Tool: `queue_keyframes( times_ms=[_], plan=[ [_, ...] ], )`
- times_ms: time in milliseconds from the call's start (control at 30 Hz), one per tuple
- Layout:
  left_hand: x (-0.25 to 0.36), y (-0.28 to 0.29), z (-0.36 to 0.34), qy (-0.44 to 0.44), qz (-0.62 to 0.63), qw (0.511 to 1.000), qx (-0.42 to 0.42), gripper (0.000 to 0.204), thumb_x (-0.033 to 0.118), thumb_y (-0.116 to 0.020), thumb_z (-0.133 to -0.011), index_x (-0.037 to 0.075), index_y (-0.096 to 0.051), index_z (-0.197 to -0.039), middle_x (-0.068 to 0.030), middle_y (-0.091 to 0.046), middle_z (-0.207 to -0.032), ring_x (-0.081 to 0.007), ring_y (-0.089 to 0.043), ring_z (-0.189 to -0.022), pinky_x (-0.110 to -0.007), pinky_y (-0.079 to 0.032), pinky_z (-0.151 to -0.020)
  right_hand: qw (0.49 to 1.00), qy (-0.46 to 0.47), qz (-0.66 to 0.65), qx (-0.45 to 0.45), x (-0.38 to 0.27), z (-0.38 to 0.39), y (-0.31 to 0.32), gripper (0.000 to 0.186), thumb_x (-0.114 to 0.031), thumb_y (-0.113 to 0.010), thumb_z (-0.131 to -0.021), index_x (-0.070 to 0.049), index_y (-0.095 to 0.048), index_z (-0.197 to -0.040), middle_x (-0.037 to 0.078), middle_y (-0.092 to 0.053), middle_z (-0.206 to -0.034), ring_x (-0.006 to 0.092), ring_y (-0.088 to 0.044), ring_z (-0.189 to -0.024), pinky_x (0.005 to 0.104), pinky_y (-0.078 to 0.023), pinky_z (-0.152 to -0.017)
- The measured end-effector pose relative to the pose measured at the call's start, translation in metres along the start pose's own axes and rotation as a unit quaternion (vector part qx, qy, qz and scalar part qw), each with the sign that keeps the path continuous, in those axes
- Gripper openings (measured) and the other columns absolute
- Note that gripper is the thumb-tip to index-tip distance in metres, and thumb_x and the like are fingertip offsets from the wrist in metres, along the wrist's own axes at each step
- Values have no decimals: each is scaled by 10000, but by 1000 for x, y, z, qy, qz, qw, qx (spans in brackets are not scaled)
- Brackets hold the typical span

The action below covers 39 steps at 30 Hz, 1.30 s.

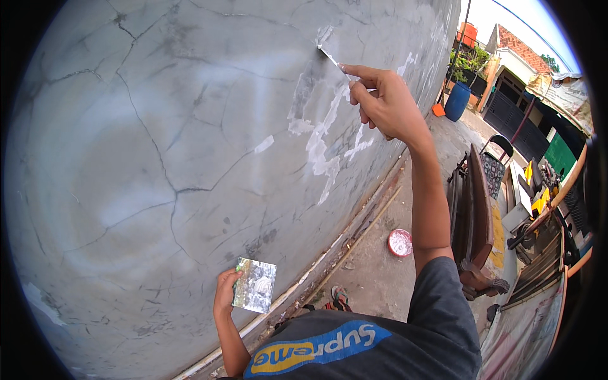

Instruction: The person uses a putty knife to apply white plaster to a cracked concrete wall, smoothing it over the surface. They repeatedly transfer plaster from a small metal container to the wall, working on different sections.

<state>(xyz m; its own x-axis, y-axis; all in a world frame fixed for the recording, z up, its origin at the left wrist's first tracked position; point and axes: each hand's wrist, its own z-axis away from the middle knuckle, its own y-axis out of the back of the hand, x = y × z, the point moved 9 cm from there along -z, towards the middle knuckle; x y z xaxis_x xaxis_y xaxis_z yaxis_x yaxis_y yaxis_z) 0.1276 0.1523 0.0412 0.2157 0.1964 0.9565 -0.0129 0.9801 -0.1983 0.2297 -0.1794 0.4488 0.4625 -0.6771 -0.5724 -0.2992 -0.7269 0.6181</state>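
Note:
My right hand [383, 101] is closed on a putty knife [334, 62], its index finger stretched along the tool. The blade's tip touches the cracked grey wall [240, 114] at a white smear of filler [325, 35]. Low down by the wall, my left hand [225, 288] grips the edge of a flat square plate [254, 285] carrying a dab of white paste [263, 285]. Uneven white filler streaks [320, 155] run down the wall below the knife. Long dark cracks [175, 190] branch across the wall to the left.
On the ground below my right arm stands a round red tub [399, 242] of white paste. A brown wooden bench [475, 209], a patterned chair [494, 171] and stacked boards [538, 266] crowd the right side. A blue barrel [457, 102] stands farther off.

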Motion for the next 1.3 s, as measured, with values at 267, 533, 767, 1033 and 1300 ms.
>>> queue_keyframes(
  times_ms=[267, 533, 767, 1033, 1300],
  plan=[
    [1, -5, -1, -3, 0, 1000, 2, 245, 199, -599, -882, -28, -693, -866, -22, -655, -766, -84, -568, -658, -243, -424, -613, 992, 42, -46, 110, 9, -19, 20, 401, -149, -529, -951, -20, -586, -1326, 40, -614, -747, 66, -546, -524, 245, -463, -457],
    [-7, -6, 1, 14, 3, 1000, 17, 242, 181, -593, -883, -37, -698, -881, -35, -673, -786, -90, -578, -657, -242, -432, -619, 932, 229, 26, 280, 11, -10, -46, 428, -20, -571, -928, -2, -548, -1355, 63, -466, -606, 92, -389, -491, 267, -352, -483],
    [9, -7, 4, 8, -11, 1000, 4, 236, 177, -592, -885, -34, -697, -880, -31, -673, -779, -83, -576, -650, -241, -434, -616, 992, 108, -15, 61, -1, 20, -49, 406, -53, -579, -929, 35, -563, -1325, 30, -517, -619, 65, -381, -483, 257, -355, -469],
    [-8, -7, -6, 14, -5, 1000, -17, 231, 177, -594, -887, -30, -695, -883, -13, -666, -761, -72, -567, -637, -232, -430, -607, 996, 34, -63, 61, -14, -28, 13, 408, -144, -530, -921, 30, -600, -1284, 41, -571, -649, 88, -517, -471, 279, -419, -419],
    [-12, -5, -4, 25, -2, 1000, -12, 247, 207, -615, -861, -27, -689, -889, -39, -666, -748, -105, -591, -630, -252, -452, -606, 998, 60, -22, -16, -26, -9, -13, 388, -140, -542, -936, 35, -602, -1278, 28, -572, -686, 64, -506, -464, 247, -435, -423]
  ],
)
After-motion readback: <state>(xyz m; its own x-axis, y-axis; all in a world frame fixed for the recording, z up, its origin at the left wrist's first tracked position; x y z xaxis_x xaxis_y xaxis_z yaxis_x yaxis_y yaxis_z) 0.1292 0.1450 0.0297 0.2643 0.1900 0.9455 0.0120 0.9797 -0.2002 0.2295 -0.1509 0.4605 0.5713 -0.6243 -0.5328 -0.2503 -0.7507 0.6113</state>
